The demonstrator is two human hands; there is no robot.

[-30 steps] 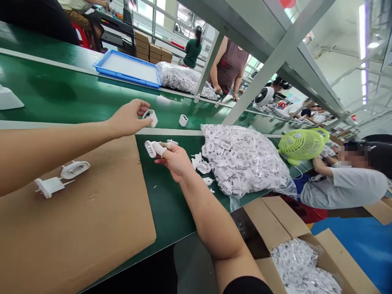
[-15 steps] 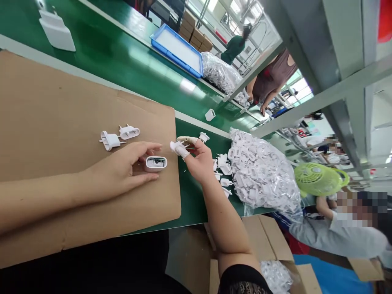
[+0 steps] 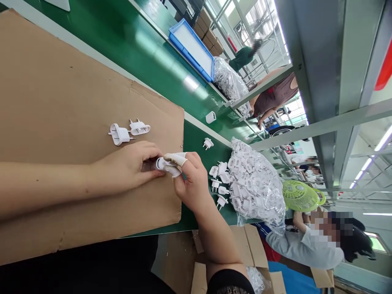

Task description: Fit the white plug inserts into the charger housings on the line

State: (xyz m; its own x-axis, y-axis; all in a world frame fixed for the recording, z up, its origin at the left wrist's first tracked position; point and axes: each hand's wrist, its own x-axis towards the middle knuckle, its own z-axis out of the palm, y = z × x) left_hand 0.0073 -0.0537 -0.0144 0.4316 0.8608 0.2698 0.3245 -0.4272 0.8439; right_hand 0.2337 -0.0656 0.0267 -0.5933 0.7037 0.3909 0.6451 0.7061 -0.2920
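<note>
My left hand (image 3: 133,163) is closed around a white charger housing (image 3: 159,164), whose open end faces right. My right hand (image 3: 192,179), with white finger cots on thumb and forefinger, pinches a white plug top at that open end. The fingers mostly cover the plug top, and how far it sits in the housing cannot be seen. Both hands are over the right part of a cardboard sheet (image 3: 76,98). Two white plug pieces with metal pins, a nearer one (image 3: 119,134) and a farther one (image 3: 140,128), lie beyond my left hand.
Right of the cardboard, several loose plug tops (image 3: 219,175) lie beside a clear bag full of them (image 3: 257,179). A single plug top (image 3: 208,143) and a white housing (image 3: 210,117) stand farther back. A blue tray (image 3: 192,49), a green fan (image 3: 298,196) and other people are beyond.
My right hand has moved left, bringing the plug top from beside the cardboard's edge to the housing's open end. My left hand still grips the housing, now turned toward the right. The view has shifted.
</note>
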